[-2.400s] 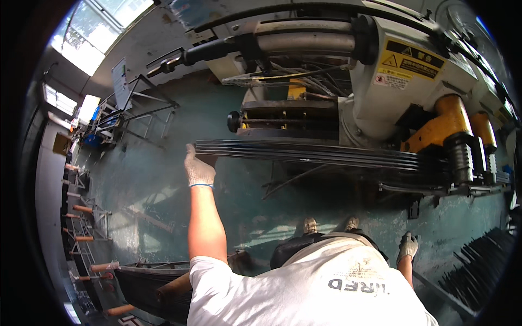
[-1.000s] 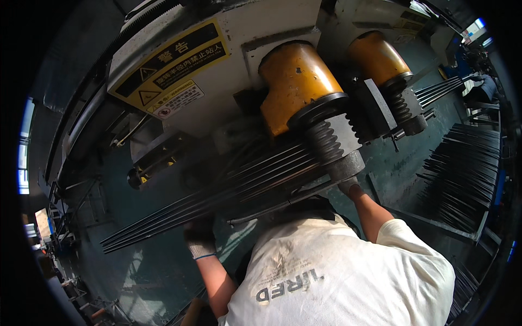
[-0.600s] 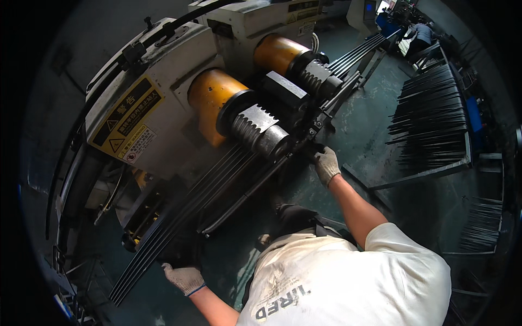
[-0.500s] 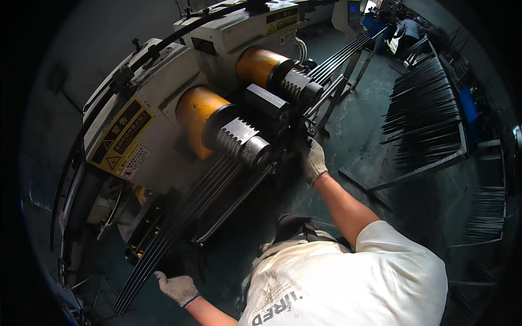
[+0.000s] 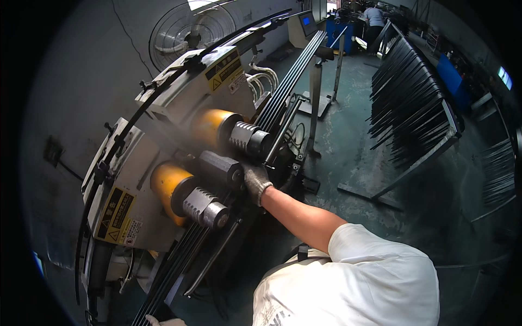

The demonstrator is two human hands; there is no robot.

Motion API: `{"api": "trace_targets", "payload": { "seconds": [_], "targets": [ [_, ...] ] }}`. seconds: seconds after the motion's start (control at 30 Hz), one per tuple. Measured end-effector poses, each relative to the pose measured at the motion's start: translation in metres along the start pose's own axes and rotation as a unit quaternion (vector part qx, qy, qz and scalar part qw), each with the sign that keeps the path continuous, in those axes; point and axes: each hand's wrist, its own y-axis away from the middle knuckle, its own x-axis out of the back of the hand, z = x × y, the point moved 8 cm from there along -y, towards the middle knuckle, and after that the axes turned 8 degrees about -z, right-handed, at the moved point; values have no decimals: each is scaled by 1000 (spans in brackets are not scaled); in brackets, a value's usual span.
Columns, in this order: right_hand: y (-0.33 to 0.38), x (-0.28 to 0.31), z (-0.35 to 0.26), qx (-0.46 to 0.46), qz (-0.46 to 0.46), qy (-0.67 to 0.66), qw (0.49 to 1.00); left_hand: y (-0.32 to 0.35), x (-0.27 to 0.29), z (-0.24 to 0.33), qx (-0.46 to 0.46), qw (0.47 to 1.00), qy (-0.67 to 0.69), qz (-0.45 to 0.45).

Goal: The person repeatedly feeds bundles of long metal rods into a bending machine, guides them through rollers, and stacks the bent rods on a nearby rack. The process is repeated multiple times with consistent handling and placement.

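Lying as a tight flat bundle of long, thin dark metal rods [image 5: 283, 98], side by side and parallel, running slantwise along the machine's front past two ribbed grey rollers [image 5: 247, 138], far ends stretching up and away, near ends dipping toward the lower edge.

1. Rods [image 5: 283, 98]: black, running thru machine.
2. Machine [image 5: 163, 141]: off-white body, black trim.
3. Drums [image 5: 215, 125]: yellow-orange w/ grey ribbed ends.
4. Labels [image 5: 115, 214]: yellow, black print.
5. R hand [image 5: 255, 182]: grey glove; L hand [image 5: 163, 321]: whitish glove.
6. Shirt [image 5: 353, 282]: white.
7. Floor [image 5: 348, 141]: dark green.
8. Rack [image 5: 413, 103]: black rods, grey frame.
9. Fan [image 5: 182, 32]: grey-white.
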Motion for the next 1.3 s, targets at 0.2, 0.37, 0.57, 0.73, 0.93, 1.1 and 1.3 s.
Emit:
{"api": "trace_targets", "payload": {
  "seconds": [0.2,0.37,0.57,0.73,0.93,1.1,1.3],
  "targets": [
    [7,-15,-6,-140,-34,-86,986,-2,-84,106,-234,952,-168,101],
    [0,-16,-20,-130,-69,-27,989,38,-216,117,-309,923,-227,28],
    [-3,-6,-38,-71,-59,-9,996,59,-310,109,-324,874,-363,-16],
    [-12,-11,-38,-16,-113,12,993,-30,-326,115,-233,917,-320,-49],
    [-12,-16,-34,-17,-134,53,989,-4,-409,94,-327,766,-536,-137],
    [-13,0,-45,-6,-119,-22,993,-9,-477,48,-417,634,-575,-306],
    [3,-9,-56,-15,-111,-46,993,-9,-476,45,-221,787,-489,-303]
  ]
}}
